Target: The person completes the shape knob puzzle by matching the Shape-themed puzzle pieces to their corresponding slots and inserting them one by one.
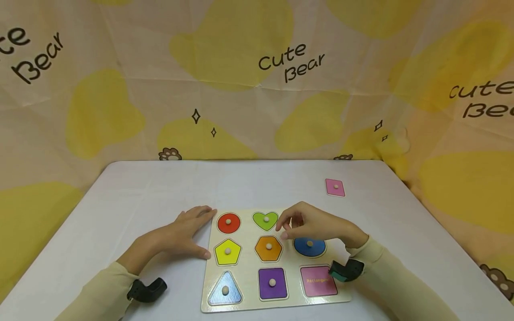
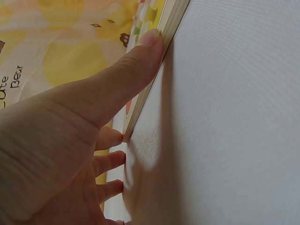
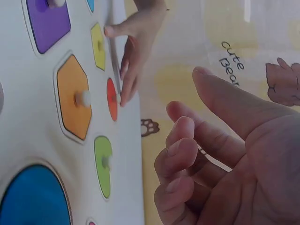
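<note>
A wooden knob puzzle board (image 1: pixel 245 305) lies on the white table. My left hand (image 1: pixel 178 238) touches its left edge, with the thumb (image 2: pixel 136 61) and a finger against the board's side. Over the board hovers my right hand (image 1: pixel 315 221), between the green heart (image 1: pixel 262 221) and the blue oval (image 1: pixel 311 248). Its fingers (image 3: pixel 176 154) are loosely bent and hold nothing. The orange hexagon (image 1: pixel 263 253), yellow pentagon (image 1: pixel 222 257), red circle (image 1: pixel 230 228), purple square (image 1: pixel 265 292) and blue triangle (image 1: pixel 217 298) sit in the board, each with a knob. A pink recess (image 1: pixel 319 290) shows lettering and no knob.
A pink knobbed piece (image 1: pixel 331 190) lies on the table (image 1: pixel 168 187) behind the board, to the right. The board's far right corner is hidden by my right hand. A patterned yellow cloth (image 1: pixel 241 102) hangs behind the table.
</note>
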Demonstrator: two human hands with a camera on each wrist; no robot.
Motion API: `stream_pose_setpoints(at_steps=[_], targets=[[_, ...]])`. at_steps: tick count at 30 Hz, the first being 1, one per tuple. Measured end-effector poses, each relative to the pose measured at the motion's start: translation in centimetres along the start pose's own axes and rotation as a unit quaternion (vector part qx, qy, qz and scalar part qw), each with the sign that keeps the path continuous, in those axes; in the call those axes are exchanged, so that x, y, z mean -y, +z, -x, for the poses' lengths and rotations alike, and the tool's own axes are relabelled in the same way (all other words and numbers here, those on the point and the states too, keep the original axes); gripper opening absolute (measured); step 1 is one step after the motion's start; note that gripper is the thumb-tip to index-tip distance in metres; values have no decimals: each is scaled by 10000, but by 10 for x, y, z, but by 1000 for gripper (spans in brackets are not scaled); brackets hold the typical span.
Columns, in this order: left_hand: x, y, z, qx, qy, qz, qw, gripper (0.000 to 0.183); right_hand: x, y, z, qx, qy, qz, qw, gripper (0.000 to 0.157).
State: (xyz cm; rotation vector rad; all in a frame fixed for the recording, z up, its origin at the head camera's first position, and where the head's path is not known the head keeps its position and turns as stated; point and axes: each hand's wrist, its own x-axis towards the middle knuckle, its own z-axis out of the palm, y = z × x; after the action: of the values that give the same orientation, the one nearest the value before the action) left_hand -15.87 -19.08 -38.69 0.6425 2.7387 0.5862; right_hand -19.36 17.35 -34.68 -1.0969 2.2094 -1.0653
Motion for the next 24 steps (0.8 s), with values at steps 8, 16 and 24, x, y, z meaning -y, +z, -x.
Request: stream_pose_setpoints(at_steps=[8, 16, 24], targets=[[1, 1, 0, 14, -42, 58, 10000, 110, -12, -22, 5, -422, 287, 38, 9987, 22], [2, 1, 0, 20, -10, 85, 10000, 109, -26, -39, 9, -1003, 669, 253, 9924, 25], [1, 1, 0, 45, -90, 122, 9999, 109, -38, -53, 15, -1523, 1016, 381, 9824, 28]])
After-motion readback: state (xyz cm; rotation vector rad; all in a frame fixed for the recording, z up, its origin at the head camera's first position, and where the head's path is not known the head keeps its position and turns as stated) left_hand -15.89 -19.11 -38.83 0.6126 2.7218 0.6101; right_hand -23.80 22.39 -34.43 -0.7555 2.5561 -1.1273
